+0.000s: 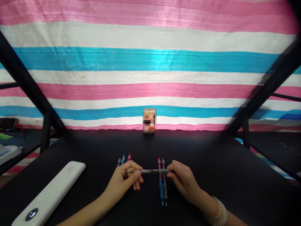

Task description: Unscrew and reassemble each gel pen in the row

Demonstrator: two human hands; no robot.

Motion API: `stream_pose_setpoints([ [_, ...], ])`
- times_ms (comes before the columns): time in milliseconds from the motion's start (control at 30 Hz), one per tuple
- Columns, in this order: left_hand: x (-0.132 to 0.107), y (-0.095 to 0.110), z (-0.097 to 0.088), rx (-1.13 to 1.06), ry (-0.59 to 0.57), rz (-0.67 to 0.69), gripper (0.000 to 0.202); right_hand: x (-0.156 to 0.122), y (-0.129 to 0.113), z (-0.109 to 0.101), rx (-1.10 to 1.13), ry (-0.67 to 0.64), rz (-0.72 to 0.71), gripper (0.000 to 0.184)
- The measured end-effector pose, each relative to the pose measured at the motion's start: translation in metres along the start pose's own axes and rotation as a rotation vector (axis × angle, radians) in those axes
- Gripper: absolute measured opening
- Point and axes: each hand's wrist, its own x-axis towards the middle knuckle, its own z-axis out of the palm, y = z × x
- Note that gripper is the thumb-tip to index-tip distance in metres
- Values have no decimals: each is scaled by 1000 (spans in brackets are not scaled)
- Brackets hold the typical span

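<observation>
We're looking at a clear-barrelled pen [150, 171] lying level across the gap between our hands, its long axis running left to right, square across our line of view. Our left hand [129, 176] is pinching the slim end between thumb and fingers, the other fingers curling loosely underneath; our right hand [182, 178] is closing thumb and fingertips on the far end, just past the grey clip section [164, 171]. So neither hand is standing nearer: each is gripping its own end, and the middle of the barrel is showing bare between them. Now, below that grey section, the right-hand group of pens [161, 190] is pointing away from us along the desk [105, 201], nearly at right angles to the held pen, which is crossing in front of them; whether it's touching them, we're not able to tell. That group is sitting closer to our right hand, while the left-hand group of pens [123, 159] is poking out just beyond our left hand, partly hidden by it.
</observation>
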Motion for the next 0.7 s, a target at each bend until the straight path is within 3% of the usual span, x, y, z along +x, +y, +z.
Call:
stream_pose_setpoints([
  [100,-1,1,1,-3,5,-1,38,2,1,-1,-26,-24,-7,42],
  [267,1,3,0,0,55,-21,40,2,3,-1,-69,-57,-13,29],
  [400,1,6,1,33,63,-13,40,-1,3,1,-156,-77,-74,35],
  [700,-4,8,0,268,121,207,14,-5,-2,4,-35,-139,68,38],
])
